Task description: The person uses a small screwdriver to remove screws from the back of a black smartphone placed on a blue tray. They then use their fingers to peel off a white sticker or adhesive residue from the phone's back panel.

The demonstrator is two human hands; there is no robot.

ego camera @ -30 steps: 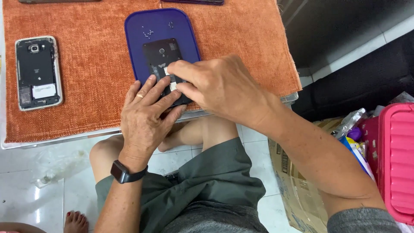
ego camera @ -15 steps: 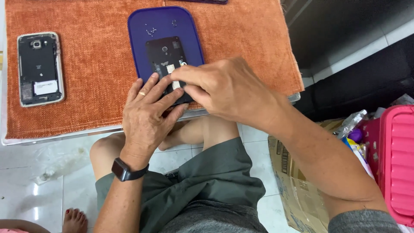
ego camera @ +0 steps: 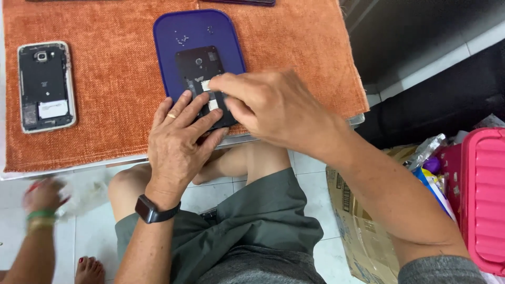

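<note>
- An opened black phone [ego camera: 202, 79], its back off and its inner parts showing, is lying on a blue plastic lid [ego camera: 176, 47], which is resting on an orange cloth [ego camera: 115, 105] covering the table [ego camera: 356, 120].
- The phone's long axis is running away from the person, tilted slightly, with the camera end pointing toward the far edge of the table and the near end leaning a little to the person's right.
- The left hand [ego camera: 179, 142] is lying flat with fingers spread, pressing down on the near end of the phone; it is grasping nothing, only holding the phone in place. A ring is showing on one finger and a dark watch [ego camera: 152, 210] is sitting on the wrist.
- The right hand [ego camera: 273, 108] is curling over the middle of the phone, fingertips pinched together at a small pale part; whether anything is gripped between them I cannot tell.
- A second opened phone with a pale frame [ego camera: 46, 87] is lying well apart on the cloth to the left, its long axis also running away from the person.
- Another person's hand [ego camera: 44, 195], blurred, is showing low at the left, over the tiled floor [ego camera: 310, 173].
- A pink container [ego camera: 486, 200] and a cardboard box [ego camera: 357, 221] are standing at the right.
</note>
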